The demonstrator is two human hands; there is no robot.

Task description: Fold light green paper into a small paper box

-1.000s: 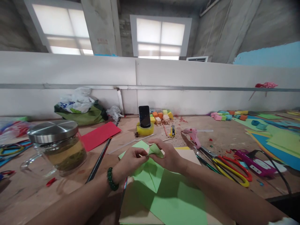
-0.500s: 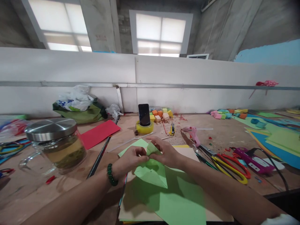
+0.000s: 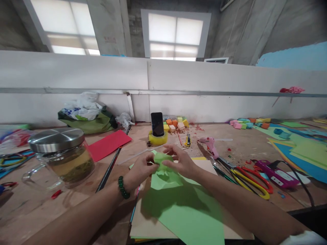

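Observation:
Both hands pinch a small folded piece of light green paper [image 3: 167,182], held just above a stack of paper. My left hand [image 3: 143,169], with a green bead bracelet [image 3: 123,187] at its wrist, grips the fold's left side between thumb and fingers. On the right side of the same fold, my right hand [image 3: 180,161] has its thumb in front and its fingers behind. Part of the fold is hidden by the fingers. A larger green sheet [image 3: 194,211] lies beneath, on the tan paper stack [image 3: 150,228].
On the left stand a glass teapot [image 3: 68,166] and a red paper [image 3: 109,144]. A phone [image 3: 157,124] leans in a yellow tape roll [image 3: 157,139] ahead. To the right lie a pink glue gun [image 3: 211,146], scissors [image 3: 251,182] and a purple device [image 3: 277,173].
The folded green paper has been turned and tilted between the fingers, and its hanging flap has shifted right and up. Both hands still hold it; my right hand has moved slightly.

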